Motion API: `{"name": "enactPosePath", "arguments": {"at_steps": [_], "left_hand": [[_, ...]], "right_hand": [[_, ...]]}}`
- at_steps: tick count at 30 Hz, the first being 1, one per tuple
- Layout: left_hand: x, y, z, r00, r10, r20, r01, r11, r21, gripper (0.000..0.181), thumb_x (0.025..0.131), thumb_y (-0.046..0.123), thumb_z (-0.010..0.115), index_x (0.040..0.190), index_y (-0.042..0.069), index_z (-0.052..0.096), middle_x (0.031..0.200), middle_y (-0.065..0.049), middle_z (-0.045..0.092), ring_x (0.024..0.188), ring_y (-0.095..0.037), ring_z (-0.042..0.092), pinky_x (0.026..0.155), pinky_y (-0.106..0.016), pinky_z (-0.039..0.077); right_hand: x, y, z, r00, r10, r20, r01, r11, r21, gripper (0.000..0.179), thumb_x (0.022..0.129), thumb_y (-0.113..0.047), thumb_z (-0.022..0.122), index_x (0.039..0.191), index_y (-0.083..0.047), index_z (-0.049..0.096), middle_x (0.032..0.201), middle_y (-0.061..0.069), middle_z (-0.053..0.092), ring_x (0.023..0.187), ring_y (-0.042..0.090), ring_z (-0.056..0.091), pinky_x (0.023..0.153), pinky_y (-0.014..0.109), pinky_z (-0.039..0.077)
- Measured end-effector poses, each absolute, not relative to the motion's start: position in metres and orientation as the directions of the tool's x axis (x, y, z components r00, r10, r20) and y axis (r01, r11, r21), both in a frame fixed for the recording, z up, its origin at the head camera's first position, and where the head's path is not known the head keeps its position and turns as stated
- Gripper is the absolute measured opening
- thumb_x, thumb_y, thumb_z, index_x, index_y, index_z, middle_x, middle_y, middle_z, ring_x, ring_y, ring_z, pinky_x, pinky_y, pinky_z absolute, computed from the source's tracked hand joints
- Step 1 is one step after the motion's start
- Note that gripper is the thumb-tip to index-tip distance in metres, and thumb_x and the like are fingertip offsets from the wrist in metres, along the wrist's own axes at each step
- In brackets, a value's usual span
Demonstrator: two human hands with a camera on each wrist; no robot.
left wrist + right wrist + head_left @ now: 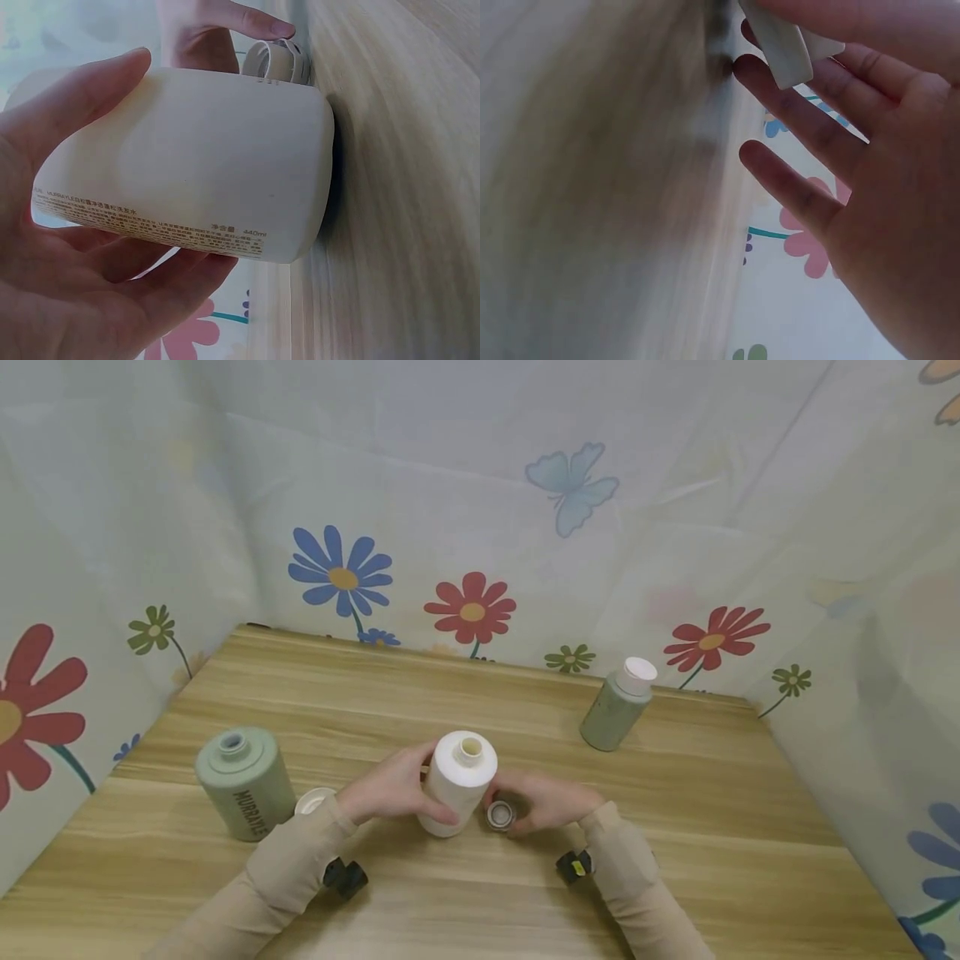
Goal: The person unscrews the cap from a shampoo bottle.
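A white shampoo bottle [459,789] stands upright near the middle of the table, its neck uncapped. My left hand [397,787] grips it from the side, thumb across the front; the left wrist view shows small print and "440ml" on the bottle [210,150]. Just right of its base, my right hand [551,799] pinches a small white round cap [501,815] low at the tabletop. The right wrist view shows part of that cap [780,45] by the thumb and forefinger, the other fingers of the right hand [877,150] spread apart.
A green bottle [247,785] lettered MURRAYLE, with an uncapped neck, stands at left. A white round lid [315,800] lies beside it, partly behind my left wrist. A smaller green bottle with a pale cap [617,706] stands back right. Flower-printed cloth [450,485] surrounds the wooden table [450,910].
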State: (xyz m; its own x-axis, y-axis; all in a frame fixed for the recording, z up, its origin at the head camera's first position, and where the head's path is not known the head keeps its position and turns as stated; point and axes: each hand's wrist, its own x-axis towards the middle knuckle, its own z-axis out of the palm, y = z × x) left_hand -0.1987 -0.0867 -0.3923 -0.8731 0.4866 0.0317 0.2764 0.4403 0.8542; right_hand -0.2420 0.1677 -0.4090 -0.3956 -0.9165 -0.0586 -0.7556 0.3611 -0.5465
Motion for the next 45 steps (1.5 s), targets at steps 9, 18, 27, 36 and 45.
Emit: {"name": "enactPosePath", "arguments": {"at_steps": [9,18,27,36,45], "left_hand": [[-0.200,-0.088,-0.391,-0.871,0.492,0.011,0.251,0.424,0.870,0.081,0.064,0.017,0.088,0.133,0.002,0.048,0.125,-0.015,0.062,0.117,-0.033,0.058,0.098,-0.050,0.047],[-0.203,-0.092,-0.395,-0.855,0.519,0.010,0.258,0.409,0.875,0.084,0.065,0.015,0.087,0.136,0.002,0.044,0.128,-0.016,0.060,0.119,-0.033,0.056,0.101,-0.051,0.045],[-0.205,-0.095,-0.396,-0.835,0.550,0.000,0.267,0.405,0.875,0.083,0.067,0.015,0.086,0.136,0.001,0.042,0.128,-0.017,0.059,0.120,-0.033,0.056,0.102,-0.051,0.044],[-0.204,-0.097,-0.388,-0.824,0.567,-0.003,0.255,0.376,0.891,0.088,0.069,0.016,0.086,0.140,0.002,0.036,0.135,-0.018,0.053,0.126,-0.036,0.050,0.106,-0.056,0.038],[-0.192,-0.109,-0.349,-0.851,0.524,0.032,0.269,0.383,0.884,0.095,0.076,0.028,0.082,0.149,0.015,0.023,0.149,-0.016,0.038,0.140,-0.040,0.035,0.112,-0.059,0.030]], "right_hand": [[-0.242,0.167,-0.411,-0.398,-0.915,-0.062,-0.775,0.372,-0.511,0.042,0.073,-0.008,0.079,0.109,-0.010,0.057,0.116,0.004,0.060,0.111,0.013,0.055,0.104,0.031,0.044],[-0.243,0.167,-0.414,-0.411,-0.908,-0.078,-0.777,0.394,-0.491,0.042,0.074,-0.009,0.078,0.111,-0.012,0.057,0.114,0.002,0.061,0.109,0.013,0.055,0.101,0.031,0.044],[-0.243,0.168,-0.416,-0.425,-0.899,-0.107,-0.752,0.416,-0.511,0.048,0.073,-0.007,0.077,0.116,-0.012,0.057,0.119,0.002,0.061,0.114,0.014,0.054,0.104,0.033,0.042],[-0.242,0.172,-0.410,-0.418,-0.902,-0.111,-0.724,0.405,-0.558,0.051,0.074,-0.005,0.076,0.121,-0.011,0.057,0.123,0.003,0.060,0.118,0.016,0.054,0.107,0.033,0.040],[-0.239,0.197,-0.382,-0.509,-0.853,-0.118,-0.665,0.476,-0.575,0.052,0.081,-0.005,0.071,0.130,-0.007,0.053,0.133,0.006,0.058,0.129,0.024,0.050,0.111,0.041,0.037]]}}
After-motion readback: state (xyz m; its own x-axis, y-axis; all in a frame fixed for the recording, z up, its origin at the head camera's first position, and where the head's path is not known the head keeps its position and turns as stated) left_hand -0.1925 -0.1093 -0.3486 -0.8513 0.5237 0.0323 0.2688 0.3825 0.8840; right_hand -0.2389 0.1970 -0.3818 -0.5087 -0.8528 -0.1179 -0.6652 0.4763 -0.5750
